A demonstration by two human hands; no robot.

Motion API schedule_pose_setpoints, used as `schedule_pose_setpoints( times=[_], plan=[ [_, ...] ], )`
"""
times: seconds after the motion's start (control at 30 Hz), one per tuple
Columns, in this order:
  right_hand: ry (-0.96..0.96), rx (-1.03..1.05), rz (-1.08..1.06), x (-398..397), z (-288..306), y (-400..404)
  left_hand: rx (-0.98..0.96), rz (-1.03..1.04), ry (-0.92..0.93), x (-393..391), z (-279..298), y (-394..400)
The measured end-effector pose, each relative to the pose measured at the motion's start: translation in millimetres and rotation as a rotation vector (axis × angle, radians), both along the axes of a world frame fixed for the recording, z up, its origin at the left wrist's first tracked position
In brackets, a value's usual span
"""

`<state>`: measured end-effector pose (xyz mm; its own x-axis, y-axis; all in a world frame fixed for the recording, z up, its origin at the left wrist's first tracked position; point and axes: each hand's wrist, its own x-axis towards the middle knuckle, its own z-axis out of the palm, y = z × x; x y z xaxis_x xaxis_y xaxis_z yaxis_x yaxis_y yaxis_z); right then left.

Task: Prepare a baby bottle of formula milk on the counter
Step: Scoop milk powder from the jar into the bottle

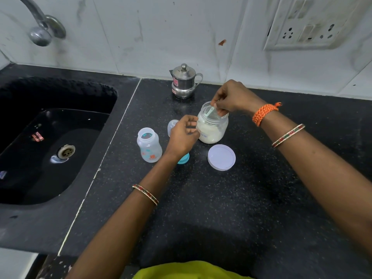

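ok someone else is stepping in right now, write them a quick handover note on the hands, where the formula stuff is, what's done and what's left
Right hand: fingers in the mouth of the open formula jar, pinching the scoop.
Left hand: beside the jar, fingers loosely curled; whether it touches the jar is unclear.
Baby bottle: upright, open, left of the jar; looks empty.
Jar lid: off, flat on the counter in front of the jar.
Teal bottle ring: partly hidden under the left wrist.
Steel pot: lidded, by the wall.
Done: bottle and jar opened.
Left: scoop powder into bottle, add water, cap.
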<state>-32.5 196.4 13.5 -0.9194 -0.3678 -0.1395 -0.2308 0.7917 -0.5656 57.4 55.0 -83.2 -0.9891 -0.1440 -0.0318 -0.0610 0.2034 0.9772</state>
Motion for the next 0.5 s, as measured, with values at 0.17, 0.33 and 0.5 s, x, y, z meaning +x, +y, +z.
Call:
schedule_pose_setpoints(
  times=[0.17, 0.33, 0.5],
  plan=[
    [0.192, 0.200, 0.052, 2.7, -1.9, -1.6, -0.016, 0.001, 0.021, -0.6, 3.0, 0.5],
    [0.472, 0.369, 0.070, 7.6, -5.9, -9.2, -0.031, -0.008, 0.026, -0.6, 3.2, 1.2],
    [0.512, 0.378, 0.086, 9.5, -5.6, -11.1, -0.027, -0.007, 0.028, -1.1, 3.4, 0.3]
  ],
)
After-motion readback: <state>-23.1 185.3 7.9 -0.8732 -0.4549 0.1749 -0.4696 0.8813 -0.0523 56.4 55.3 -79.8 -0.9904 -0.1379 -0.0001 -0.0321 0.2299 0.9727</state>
